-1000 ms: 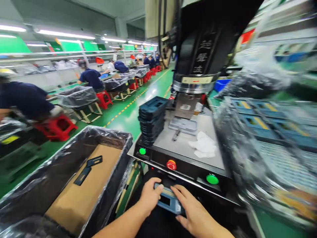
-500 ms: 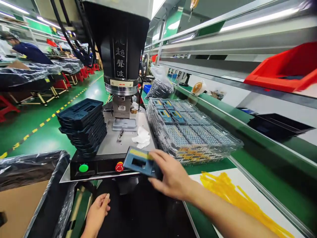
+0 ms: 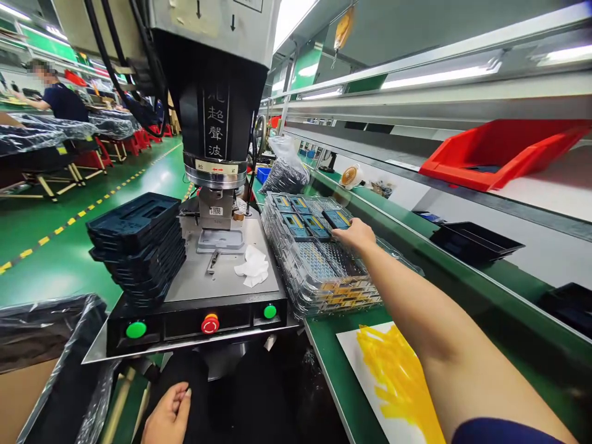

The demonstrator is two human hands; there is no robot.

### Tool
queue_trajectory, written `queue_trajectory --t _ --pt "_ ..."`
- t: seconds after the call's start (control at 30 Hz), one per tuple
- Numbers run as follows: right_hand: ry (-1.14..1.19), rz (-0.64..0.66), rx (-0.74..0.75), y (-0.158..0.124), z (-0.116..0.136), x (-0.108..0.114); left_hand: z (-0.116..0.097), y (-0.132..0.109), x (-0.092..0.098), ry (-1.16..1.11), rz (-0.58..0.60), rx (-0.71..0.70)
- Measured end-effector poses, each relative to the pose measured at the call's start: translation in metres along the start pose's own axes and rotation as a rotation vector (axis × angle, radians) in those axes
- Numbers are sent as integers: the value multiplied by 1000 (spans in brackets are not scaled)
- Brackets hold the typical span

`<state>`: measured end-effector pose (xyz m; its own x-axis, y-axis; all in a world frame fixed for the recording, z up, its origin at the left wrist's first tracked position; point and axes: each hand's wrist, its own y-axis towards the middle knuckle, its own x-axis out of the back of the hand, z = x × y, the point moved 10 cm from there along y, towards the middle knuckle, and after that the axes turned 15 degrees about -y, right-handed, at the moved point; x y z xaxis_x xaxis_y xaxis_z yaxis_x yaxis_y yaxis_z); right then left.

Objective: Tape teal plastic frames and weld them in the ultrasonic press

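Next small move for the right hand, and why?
Probably settle the blue part flat in the clear tray, then let go. The right hand holds it at the tray, beside similar parts with yellow strips lying there. Whether it touches the tray yet is hard to tell, so I'd ease it down.

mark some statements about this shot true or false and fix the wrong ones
1. The right hand holds a blue frame at the clear trays. True.
2. Yellow strips lie on a white sheet. True.
3. The left hand holds a yellow strip. False: nothing shows in the left hand.
4. The red button is right of both green buttons. False: the red button sits between the green buttons.
5. A white tissue lies on the metal plate. True.
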<state>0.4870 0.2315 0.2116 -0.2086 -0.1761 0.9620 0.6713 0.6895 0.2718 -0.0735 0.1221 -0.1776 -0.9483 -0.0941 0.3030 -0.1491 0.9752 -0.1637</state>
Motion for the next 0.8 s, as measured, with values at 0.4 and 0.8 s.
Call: queue_trajectory --t 0.4,0.8 --pt "17 88 -74 31 -11 -31 -6 -5 1 20 -35 -8" --pt "96 -42 -23 6 -43 4 0 2 -8 123 156 48"
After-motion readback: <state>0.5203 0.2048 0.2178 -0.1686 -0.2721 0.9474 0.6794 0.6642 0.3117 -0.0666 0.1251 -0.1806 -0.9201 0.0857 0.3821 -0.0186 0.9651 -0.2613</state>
